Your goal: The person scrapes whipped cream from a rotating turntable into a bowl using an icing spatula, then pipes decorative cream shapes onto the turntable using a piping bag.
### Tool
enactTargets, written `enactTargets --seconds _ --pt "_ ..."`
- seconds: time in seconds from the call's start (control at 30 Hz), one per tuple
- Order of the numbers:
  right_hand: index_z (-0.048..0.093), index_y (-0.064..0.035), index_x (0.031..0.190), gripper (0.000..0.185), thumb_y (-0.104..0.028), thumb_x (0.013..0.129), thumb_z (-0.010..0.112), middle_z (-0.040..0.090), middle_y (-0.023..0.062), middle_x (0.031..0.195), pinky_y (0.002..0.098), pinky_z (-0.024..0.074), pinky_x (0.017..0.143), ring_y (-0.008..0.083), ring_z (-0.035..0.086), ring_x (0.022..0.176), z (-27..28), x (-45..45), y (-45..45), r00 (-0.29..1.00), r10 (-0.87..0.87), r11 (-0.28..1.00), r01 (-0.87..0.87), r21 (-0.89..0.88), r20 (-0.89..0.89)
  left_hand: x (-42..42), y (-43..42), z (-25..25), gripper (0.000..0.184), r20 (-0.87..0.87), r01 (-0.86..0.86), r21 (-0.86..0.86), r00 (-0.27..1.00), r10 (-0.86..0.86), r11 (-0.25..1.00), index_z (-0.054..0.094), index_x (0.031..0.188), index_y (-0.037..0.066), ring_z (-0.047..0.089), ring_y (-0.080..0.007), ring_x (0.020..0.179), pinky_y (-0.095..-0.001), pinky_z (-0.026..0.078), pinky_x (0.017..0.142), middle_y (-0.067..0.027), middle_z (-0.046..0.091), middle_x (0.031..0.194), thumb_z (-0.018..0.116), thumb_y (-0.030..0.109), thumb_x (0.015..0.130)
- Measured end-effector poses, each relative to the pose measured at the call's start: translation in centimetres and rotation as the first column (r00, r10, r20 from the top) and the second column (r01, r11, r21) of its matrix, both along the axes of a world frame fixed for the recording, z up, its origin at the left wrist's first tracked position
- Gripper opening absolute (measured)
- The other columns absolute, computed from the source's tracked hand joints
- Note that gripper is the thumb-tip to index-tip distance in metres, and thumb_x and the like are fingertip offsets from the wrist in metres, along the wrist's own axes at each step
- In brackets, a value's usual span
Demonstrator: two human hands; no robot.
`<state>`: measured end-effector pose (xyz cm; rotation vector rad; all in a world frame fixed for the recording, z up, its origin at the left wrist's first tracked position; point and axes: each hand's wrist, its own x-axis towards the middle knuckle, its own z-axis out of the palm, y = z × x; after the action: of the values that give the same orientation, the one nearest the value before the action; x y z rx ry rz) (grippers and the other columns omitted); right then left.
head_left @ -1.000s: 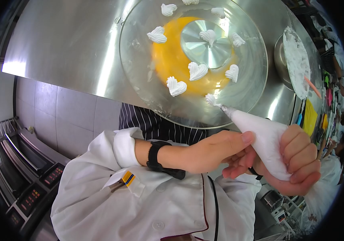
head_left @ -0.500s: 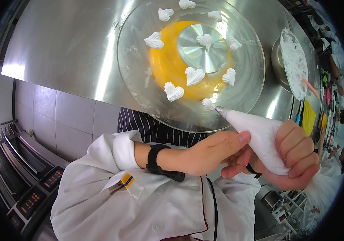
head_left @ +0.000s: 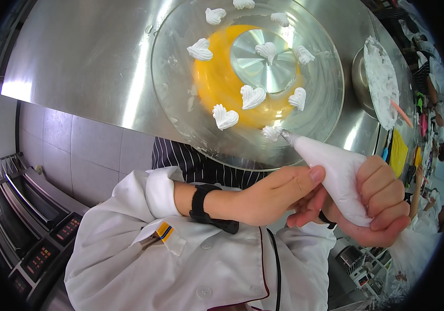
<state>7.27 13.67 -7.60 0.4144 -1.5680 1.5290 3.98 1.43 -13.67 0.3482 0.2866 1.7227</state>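
Note:
My right hand point(head_left: 380, 205) is wrapped around the full, wide end of a white piping bag point(head_left: 330, 160). With its thumb laid along the bag's side and its fingers curled beneath, my left hand point(head_left: 284, 194) supports the bag nearer the tip. The metal nozzle point(head_left: 287, 136) touches a small cream dollop point(head_left: 271, 133) near the close edge of a clear round turntable point(head_left: 180, 111). Several white heart-shaped cream pieces, one a cream heart point(head_left: 253, 97), sit on the plate. Under the clear plate show a yellow ring point(head_left: 216, 103) and a silvery hub point(head_left: 250, 65).
A metal bowl point(head_left: 359, 78) stands right of the turntable, with a white cream-covered scraper or board point(head_left: 382, 78) across it. The steel table point(head_left: 92, 62) extends left. A yellow cloth point(head_left: 399, 153) lies at right. Ovens with control panels point(head_left: 40, 259) stand lower left.
The dollop at the nozzle has grown a little, and the nozzle has shifted slightly right. The cream hearts sit a few pixels further right. Both hands keep their hold.

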Motion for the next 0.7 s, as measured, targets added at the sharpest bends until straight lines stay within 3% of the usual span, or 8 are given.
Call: enactTargets --seconds 0.07,0.13,0.43,0.5,0.7 --pt "0.036 -0.0140 0.059 0.037 -0.029 0.093 0.029 0.036 -0.0022 0.055 0.0264 0.0285 0.043 0.0118 0.031 0.044 -0.07 -0.15 -0.19 1.000 -0.006 1.000 0.006 0.008 -0.009 0.02 0.04 0.08 0.051 0.002 -0.002 -0.011 1.000 0.002 1.000 0.046 0.076 0.003 0.043 -0.0101 0.050 -0.0214 0.037 0.048 -0.0052 0.049 0.060 0.022 0.044 0.097" --pt "0.032 -0.0177 0.055 0.036 -0.029 0.090 0.032 0.030 -0.0059 0.053 0.0235 0.0222 0.046 0.0077 0.025 0.046 -0.15 -0.33 -0.59 0.999 -0.003 0.996 -0.001 -0.087 -0.036 0.05 0.11 0.12 0.052 0.002 -0.003 -0.021 1.000 0.003 1.000 0.046 0.076 0.003 0.043 -0.0100 0.050 -0.0213 0.037 0.048 -0.0051 0.049 0.060 0.022 0.044 0.097" --pt "0.031 -0.0180 0.054 0.037 -0.028 0.089 0.033 0.029 -0.0063 0.053 0.0236 0.0214 0.045 0.0075 0.024 0.045 0.04 -0.23 -0.66 1.000 -0.010 0.997 0.009 -0.078 -0.014 -0.15 0.07 0.14 0.051 -0.004 0.002 0.002 1.000 -0.002 1.000 0.046 0.075 0.003 0.043 -0.0098 0.050 -0.0210 0.038 0.048 -0.0049 0.050 0.060 0.023 0.044 0.097" --pt "0.031 -0.0180 0.054 0.037 -0.028 0.089 0.033 0.029 -0.0063 0.053 0.0236 0.0213 0.045 0.0075 0.023 0.045 0.08 -0.16 -0.68 1.000 -0.012 0.996 0.012 -0.084 -0.006 -0.31 -0.09 0.20 0.055 0.003 0.055 -0.018 0.998 -0.055 0.998 0.047 0.078 0.000 0.043 -0.0126 0.054 -0.0240 0.038 0.056 -0.0067 0.048 0.062 0.021 0.045 0.096" --pt "0.031 -0.0179 0.054 0.037 -0.028 0.089 0.033 0.029 -0.0062 0.052 0.0237 0.0213 0.046 0.0073 0.023 0.044 0.14 0.09 -0.71 1.000 0.001 0.995 0.001 -0.095 0.025 -0.27 -0.26 0.15 0.055 -0.005 0.068 -0.018 0.998 -0.068 0.998 0.047 0.078 0.000 0.043 -0.0127 0.054 -0.0240 0.038 0.055 -0.0071 0.049 0.062 0.021 0.044 0.097"
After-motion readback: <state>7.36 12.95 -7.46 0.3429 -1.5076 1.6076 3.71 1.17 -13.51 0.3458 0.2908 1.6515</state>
